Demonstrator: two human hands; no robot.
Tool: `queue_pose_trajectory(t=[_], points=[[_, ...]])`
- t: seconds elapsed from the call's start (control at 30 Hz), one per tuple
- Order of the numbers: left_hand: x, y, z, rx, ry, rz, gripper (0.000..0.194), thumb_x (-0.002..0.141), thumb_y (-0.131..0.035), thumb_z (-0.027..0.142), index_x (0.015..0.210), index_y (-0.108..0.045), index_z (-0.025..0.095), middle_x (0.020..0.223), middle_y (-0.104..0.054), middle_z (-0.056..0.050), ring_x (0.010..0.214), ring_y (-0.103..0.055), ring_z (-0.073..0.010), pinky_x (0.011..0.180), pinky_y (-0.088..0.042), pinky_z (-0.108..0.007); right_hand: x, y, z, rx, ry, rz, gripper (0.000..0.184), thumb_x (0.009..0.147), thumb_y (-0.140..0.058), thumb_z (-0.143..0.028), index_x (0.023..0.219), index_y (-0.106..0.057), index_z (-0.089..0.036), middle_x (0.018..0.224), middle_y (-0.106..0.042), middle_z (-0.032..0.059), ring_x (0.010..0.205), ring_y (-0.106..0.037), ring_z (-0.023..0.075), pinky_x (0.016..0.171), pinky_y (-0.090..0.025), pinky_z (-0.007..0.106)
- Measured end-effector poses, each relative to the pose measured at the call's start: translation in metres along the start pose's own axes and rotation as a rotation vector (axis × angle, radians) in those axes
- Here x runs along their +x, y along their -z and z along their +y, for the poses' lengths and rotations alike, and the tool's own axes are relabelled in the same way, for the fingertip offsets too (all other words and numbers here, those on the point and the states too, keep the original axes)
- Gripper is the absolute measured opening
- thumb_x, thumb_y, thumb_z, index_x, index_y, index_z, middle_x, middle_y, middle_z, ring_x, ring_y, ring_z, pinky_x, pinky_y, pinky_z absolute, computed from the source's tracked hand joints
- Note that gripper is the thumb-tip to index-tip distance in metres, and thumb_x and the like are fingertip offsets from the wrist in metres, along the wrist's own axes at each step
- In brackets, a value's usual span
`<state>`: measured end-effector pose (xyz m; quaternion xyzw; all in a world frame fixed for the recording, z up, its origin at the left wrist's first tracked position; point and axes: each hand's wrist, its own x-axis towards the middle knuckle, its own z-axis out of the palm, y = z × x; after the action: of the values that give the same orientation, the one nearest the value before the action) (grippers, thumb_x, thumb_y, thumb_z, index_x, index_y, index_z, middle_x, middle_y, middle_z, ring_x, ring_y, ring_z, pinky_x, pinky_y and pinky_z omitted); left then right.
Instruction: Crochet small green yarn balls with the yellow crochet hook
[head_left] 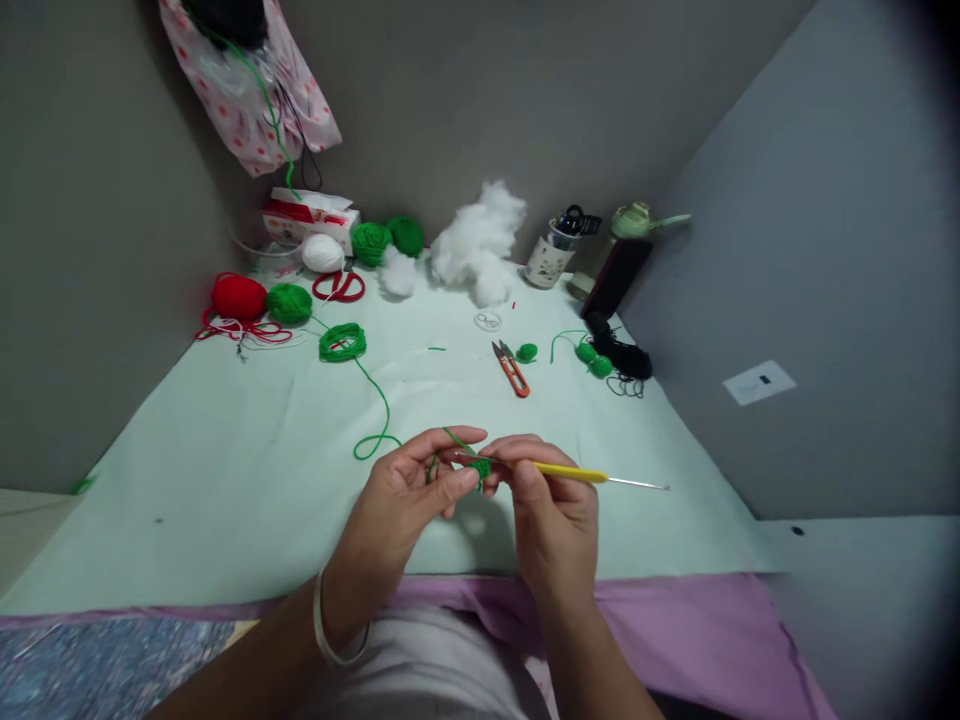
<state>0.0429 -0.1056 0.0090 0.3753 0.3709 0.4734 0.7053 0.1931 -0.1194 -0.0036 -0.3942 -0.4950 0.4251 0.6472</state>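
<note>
Near the table's front edge, my left hand (411, 487) pinches a small green crochet piece (481, 467) between thumb and fingers, its index finger stretched out with green yarn running over it. That yarn (387, 405) trails back across the table to a loose green coil (343, 342). My right hand (553, 500) is closed around the yellow handle of a crochet hook (574, 472). One metal end of the hook reaches the green piece, and the other points out to the right. Exactly how the hook tip sits in the stitches is too small to tell.
Orange thread snips (511, 370) lie beyond my hands beside a small green crocheted ball (527, 352). Farther back are red-handled scissors (339, 287), a red yarn ball (238, 297), white stuffing (480, 245), a pen cup (551, 255) and black yarn (626, 355). Grey partitions enclose the table.
</note>
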Motion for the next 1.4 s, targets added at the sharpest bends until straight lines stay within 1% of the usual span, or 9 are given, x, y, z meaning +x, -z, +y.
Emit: queue_pose_trajectory(t=[0.23, 0.4, 0.6, 0.73, 0.97, 1.07, 1.13, 1.23, 1.4], points=[[-0.003, 0.002, 0.007, 0.036, -0.003, 0.030, 0.026, 0.083, -0.082, 0.028, 0.108, -0.083, 0.024, 0.082, -0.061, 0.000, 0.066, -0.044, -0.0104, 0.059, -0.037, -0.023, 0.004, 0.000, -0.006, 0.171, -0.035, -0.003, 0.019, 0.103, -0.064, -0.032, 0.095, -0.077, -0.022, 0.090, -0.079, 0.0046, 0.065, -0.071, 0.0136, 0.061, -0.061, 0.027], [-0.006, 0.002, 0.011, 0.013, 0.007, 0.014, 0.024, 0.083, -0.082, 0.027, 0.107, -0.083, 0.025, 0.080, -0.056, 0.002, 0.063, -0.041, -0.0086, 0.058, -0.035, -0.021, 0.002, 0.001, -0.013, 0.137, -0.024, -0.047, 0.021, 0.106, -0.057, -0.031, 0.098, -0.075, -0.022, 0.092, -0.080, 0.0051, 0.068, -0.073, 0.0143, 0.063, -0.062, 0.028], [-0.008, 0.001, 0.013, 0.063, -0.034, 0.062, 0.024, 0.082, -0.081, 0.025, 0.106, -0.082, 0.023, 0.077, -0.055, 0.003, 0.061, -0.041, -0.0079, 0.056, -0.036, -0.020, -0.007, 0.006, -0.016, -0.085, 0.103, -0.114, 0.024, 0.109, -0.050, -0.021, 0.108, -0.073, -0.024, 0.104, -0.078, 0.0051, 0.076, -0.073, 0.0143, 0.071, -0.062, 0.031], [-0.006, 0.002, 0.009, 0.167, -0.068, 0.121, 0.031, 0.080, -0.079, 0.019, 0.111, -0.081, 0.024, 0.082, -0.060, 0.002, 0.067, -0.050, -0.0085, 0.066, -0.045, -0.020, -0.009, 0.009, -0.016, -0.275, 0.291, -0.175, 0.026, 0.106, -0.049, -0.012, 0.115, -0.070, -0.024, 0.105, -0.077, 0.0067, 0.088, -0.073, 0.0188, 0.076, -0.061, 0.035], [-0.012, -0.001, 0.003, 0.338, -0.254, 0.228, 0.035, 0.079, -0.079, 0.012, 0.112, -0.081, 0.025, 0.079, -0.063, 0.003, 0.066, -0.052, -0.0087, 0.070, -0.048, -0.020, -0.006, 0.008, -0.014, -0.590, 0.461, -0.259, 0.030, 0.101, -0.052, -0.007, 0.119, -0.069, -0.024, 0.101, -0.077, 0.0067, 0.093, -0.074, 0.0202, 0.077, -0.063, 0.034], [-0.012, -0.005, 0.002, 0.068, -0.098, 0.151, 0.044, 0.079, -0.083, 0.019, 0.122, -0.077, 0.024, 0.081, -0.062, 0.003, 0.057, -0.046, -0.0054, 0.056, -0.043, -0.017, -0.011, 0.007, -0.003, -0.838, 0.639, -0.190, 0.039, 0.097, -0.063, -0.009, 0.128, -0.071, -0.030, 0.107, -0.076, 0.0070, 0.095, -0.076, 0.0228, 0.077, -0.065, 0.034], [-0.009, -0.005, 0.003, -0.167, 0.074, 0.045, 0.049, 0.080, -0.085, 0.028, 0.127, -0.074, 0.021, 0.077, -0.058, 0.005, 0.048, -0.035, -0.0015, 0.045, -0.032, -0.015, -0.014, 0.006, 0.002, -0.834, 0.686, -0.145, 0.042, 0.095, -0.067, -0.009, 0.131, -0.071, -0.032, 0.110, -0.076, 0.0072, 0.098, -0.076, 0.0236, 0.078, -0.065, 0.035], [-0.004, -0.002, 0.008, -0.319, 0.181, -0.002, 0.045, 0.079, -0.087, 0.026, 0.122, -0.076, 0.017, 0.077, -0.055, 0.006, 0.043, -0.024, 0.0033, 0.041, -0.021, -0.014, -0.013, 0.004, -0.001, -0.576, 0.502, -0.074, 0.032, 0.100, -0.060, -0.010, 0.121, -0.075, -0.028, 0.101, -0.075, 0.0064, 0.091, -0.073, 0.0207, 0.075, -0.063, 0.035], [-0.004, -0.001, 0.010, -0.241, 0.074, 0.008, 0.038, 0.080, -0.087, 0.023, 0.117, -0.079, 0.021, 0.084, -0.061, 0.003, 0.043, -0.031, 0.0034, 0.041, -0.022, -0.015, -0.005, -0.004, -0.008, -0.070, 0.183, 0.007, 0.025, 0.105, -0.054, -0.017, 0.102, -0.077, -0.026, 0.090, -0.071, 0.0027, 0.071, -0.066, 0.0142, 0.062, -0.057, 0.029]])
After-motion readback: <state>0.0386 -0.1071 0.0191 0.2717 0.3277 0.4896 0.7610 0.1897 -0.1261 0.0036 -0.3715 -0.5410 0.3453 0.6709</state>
